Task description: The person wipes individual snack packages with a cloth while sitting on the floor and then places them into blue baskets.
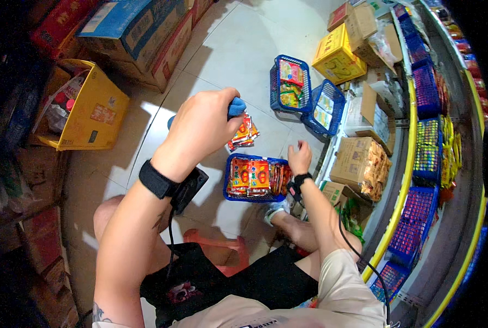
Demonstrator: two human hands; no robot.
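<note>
My left hand (203, 123) is raised over the floor and closed around a blue cloth (237, 107). Cloth shows at both sides of the fist. Beneath it, a small pile of red-orange food packets (248, 133) lies on the tiles, partly hidden by the hand. Nearer to me is a blue plastic basket (260, 200) filled with similar red-orange packets (258, 176), some lying flat and others standing on edge at the right. My right hand (300, 159) hovers by that basket's far right corner, fingers loosely bent and apart, with nothing visible in it.
Two more blue baskets, one with packets (292, 108) and one beside it (328, 130), stand farther off. Cartons (350, 158) line the lower shelf at right, under a yellow shelf edge (410, 135). At left are a yellow box (98, 115) and stacked cartons (145, 45). A red stool (238, 246) is beneath me.
</note>
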